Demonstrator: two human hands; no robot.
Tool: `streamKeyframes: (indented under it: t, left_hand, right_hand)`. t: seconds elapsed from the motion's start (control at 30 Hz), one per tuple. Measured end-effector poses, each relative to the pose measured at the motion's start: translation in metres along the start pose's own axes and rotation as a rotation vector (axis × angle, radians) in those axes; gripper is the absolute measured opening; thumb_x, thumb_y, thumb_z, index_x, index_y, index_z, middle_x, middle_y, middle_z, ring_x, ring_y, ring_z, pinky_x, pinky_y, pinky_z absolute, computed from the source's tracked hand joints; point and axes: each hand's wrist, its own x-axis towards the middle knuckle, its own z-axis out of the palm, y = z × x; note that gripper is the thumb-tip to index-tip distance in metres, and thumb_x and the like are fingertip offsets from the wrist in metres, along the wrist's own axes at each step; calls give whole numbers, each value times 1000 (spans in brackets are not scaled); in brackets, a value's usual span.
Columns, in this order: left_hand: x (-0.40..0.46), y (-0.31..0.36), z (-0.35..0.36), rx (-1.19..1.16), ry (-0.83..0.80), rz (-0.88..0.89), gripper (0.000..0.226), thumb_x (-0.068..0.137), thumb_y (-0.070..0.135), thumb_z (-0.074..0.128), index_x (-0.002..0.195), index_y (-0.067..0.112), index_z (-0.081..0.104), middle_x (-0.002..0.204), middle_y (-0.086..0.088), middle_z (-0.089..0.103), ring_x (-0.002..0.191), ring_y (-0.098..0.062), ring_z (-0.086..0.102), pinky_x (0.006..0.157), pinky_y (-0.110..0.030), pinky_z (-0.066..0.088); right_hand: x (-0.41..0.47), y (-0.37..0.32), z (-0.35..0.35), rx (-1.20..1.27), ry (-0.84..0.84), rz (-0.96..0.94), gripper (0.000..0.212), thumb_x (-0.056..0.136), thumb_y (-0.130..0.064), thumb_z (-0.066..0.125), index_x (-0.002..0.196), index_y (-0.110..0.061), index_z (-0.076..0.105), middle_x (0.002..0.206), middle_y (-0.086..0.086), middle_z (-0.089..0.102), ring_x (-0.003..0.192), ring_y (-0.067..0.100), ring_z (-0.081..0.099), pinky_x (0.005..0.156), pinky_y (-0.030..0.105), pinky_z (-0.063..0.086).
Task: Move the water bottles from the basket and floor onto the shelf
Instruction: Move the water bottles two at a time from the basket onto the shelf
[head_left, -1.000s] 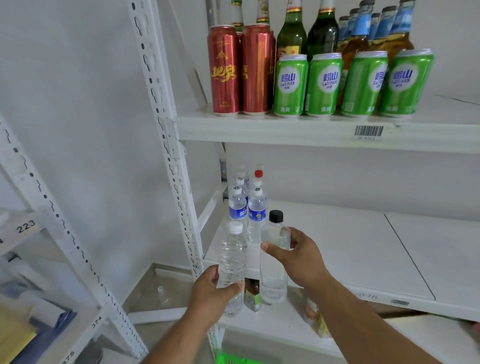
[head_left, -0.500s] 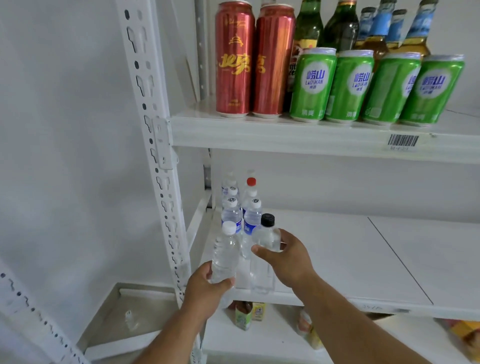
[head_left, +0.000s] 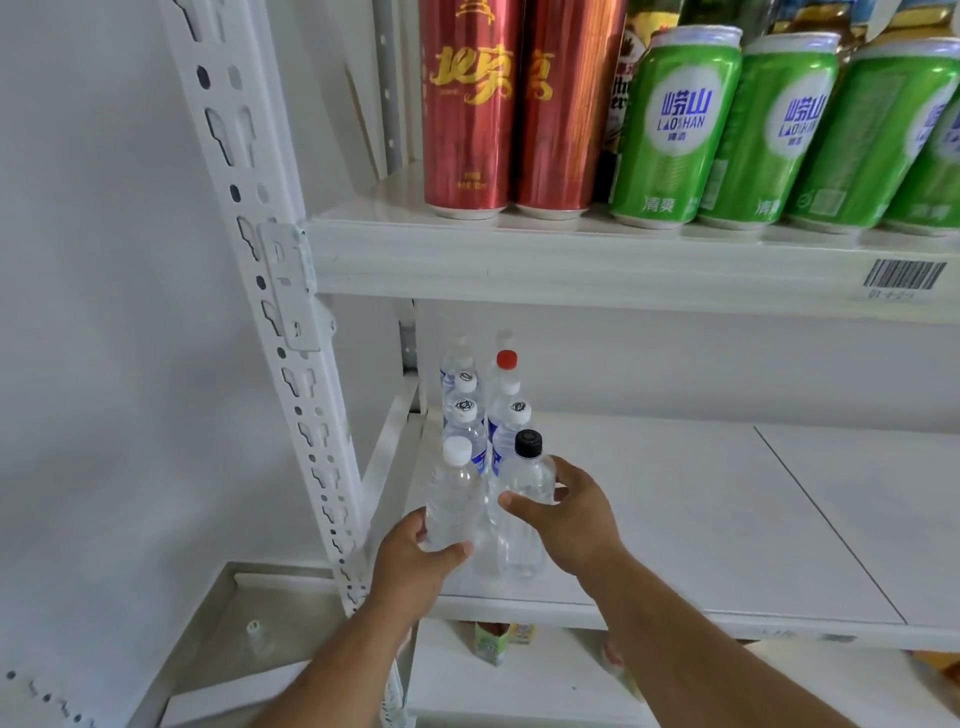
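The left hand (head_left: 415, 561) curled around a clear white-capped plastic bottle (head_left: 451, 499); the right hand (head_left: 571, 519) gripped a clear black-capped plastic bottle (head_left: 524, 499), both at the front edge of the white metal shelf (head_left: 675, 519). Pushed in carelessly, either might topple the two standing rows of water bottles (head_left: 488, 410) just behind; no basket showed

Bright even light, soft shadows, wide-angle bending at edges

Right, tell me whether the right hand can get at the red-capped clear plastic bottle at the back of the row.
Probably not: the right hand grips the black-capped clear bottle, and white-capped bottles stand before the red-capped bottle.
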Motion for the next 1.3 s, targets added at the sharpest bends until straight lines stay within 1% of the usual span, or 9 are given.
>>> streamKeyframes:
  t: [0.1, 0.2, 0.3, 0.4, 0.53, 0.73, 0.87, 1.07, 1.3]
  left_hand:
    - [10, -2, 4, 2, -13, -8, 48, 67, 34, 86, 111, 34, 66, 108, 12, 70, 108, -10, 62, 95, -35, 51]
    - [17, -2, 9, 2, -13, -2, 43, 67, 31, 86, 106, 37, 67, 102, 15, 71, 101, 0, 61, 80, -22, 48]
    - [22, -2, 13, 9, -22, 4, 41, 68, 32, 86, 103, 39, 66, 98, 19, 71, 97, 5, 61, 71, -14, 44]
    - [27, -4, 16, 15, -25, 7, 42, 68, 31, 86, 103, 40, 66, 99, 20, 70, 97, 6, 60, 72, -13, 44]
    - [33, -9, 20, 7, -39, 10, 42, 68, 30, 87, 103, 41, 66, 101, 19, 71, 100, 3, 61, 79, -21, 46]
    - [40, -13, 20, 7, -21, 18, 38, 68, 28, 88, 93, 43, 63, 92, 26, 68, 92, 12, 57, 77, -16, 43]
    - [43, -16, 21, 12, -47, 25, 43, 70, 26, 87, 100, 43, 61, 100, 24, 66, 96, 8, 57, 87, -22, 43]
    - [48, -17, 20, 71, -54, 17, 57, 70, 30, 86, 120, 37, 58, 111, 15, 66, 109, -10, 57, 90, -30, 47]
    - [50, -15, 18, 102, -81, 14, 56, 71, 27, 84, 121, 32, 60, 114, 12, 68, 114, -11, 58, 94, -33, 48]
  right_hand:
    - [5, 6, 4, -10, -1, 15, 52, 63, -52, 83, 110, -39, 65, 109, -16, 65, 97, 3, 63, 79, 25, 51]
    - [7, 10, 8, -5, 1, 30, 59, 62, -53, 83, 116, -43, 61, 114, -19, 60, 100, -4, 59, 76, 20, 46]
    - [7, 12, 10, 7, -8, 30, 47, 61, -50, 84, 98, -61, 57, 109, -25, 60, 95, -14, 56, 71, 13, 42]
    - [7, 14, 11, 12, -21, 12, 51, 64, -43, 85, 88, -72, 53, 100, -36, 60, 92, -22, 53, 70, 11, 40]
    - [9, 20, 13, 27, -38, 49, 51, 64, -42, 85, 104, -57, 57, 111, -27, 59, 97, -17, 54, 70, 7, 39]
    - [14, 26, 12, 43, -37, 61, 56, 64, -42, 84, 113, -51, 59, 114, -25, 59, 102, -10, 56, 73, 12, 43]
    - [16, 26, 12, 39, -37, 56, 48, 64, -40, 84, 97, -61, 57, 106, -31, 59, 95, -17, 55, 70, 9, 41]
    - [19, 30, 10, 16, -37, 53, 50, 65, -42, 84, 103, -56, 55, 112, -27, 57, 100, -11, 54, 72, 11, 41]
    - [24, 32, 8, 0, -59, 49, 59, 69, -36, 84, 121, -40, 58, 116, -20, 62, 106, -2, 56, 82, 20, 45]
